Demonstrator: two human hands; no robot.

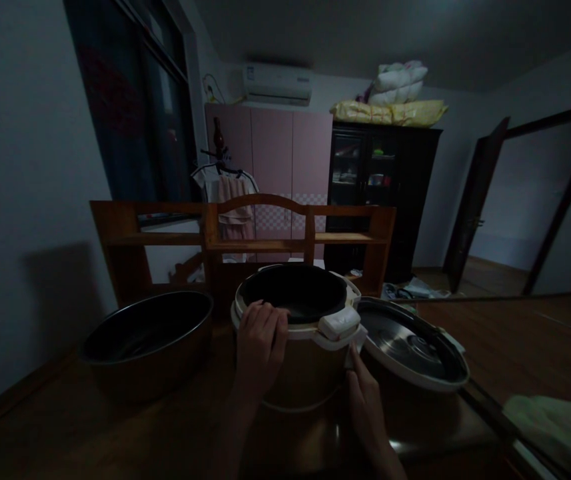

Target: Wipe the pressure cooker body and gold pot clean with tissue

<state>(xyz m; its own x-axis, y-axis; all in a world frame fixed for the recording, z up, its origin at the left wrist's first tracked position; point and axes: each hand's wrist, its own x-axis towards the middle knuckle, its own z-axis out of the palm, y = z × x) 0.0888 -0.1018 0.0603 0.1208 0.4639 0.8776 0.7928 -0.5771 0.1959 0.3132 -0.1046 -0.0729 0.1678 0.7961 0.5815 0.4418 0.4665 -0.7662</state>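
A cream rice cooker (pixel 305 363) stands open on the dark wooden table (pixel 130 433) in front of me. Its dark inner pot (pixel 295 293) sits inside. My left hand (pixel 260 343) grips the cooker's near left rim, fingers curled over the edge. Against the cooker's right side, just below the white latch (pixel 340 323), my right hand (pixel 365 400) pinches a small white cloth (pixel 356 347). The cooker's lid (pixel 410 343) lies open to the right, shiny inner plate facing up.
A wide dark metal basin (pixel 148 337) sits on the table left of the cooker. A wooden shelf rack (pixel 245 240) stands behind them. A pale green cloth (pixel 555 427) lies at the lower right. Wardrobes and a doorway are farther back.
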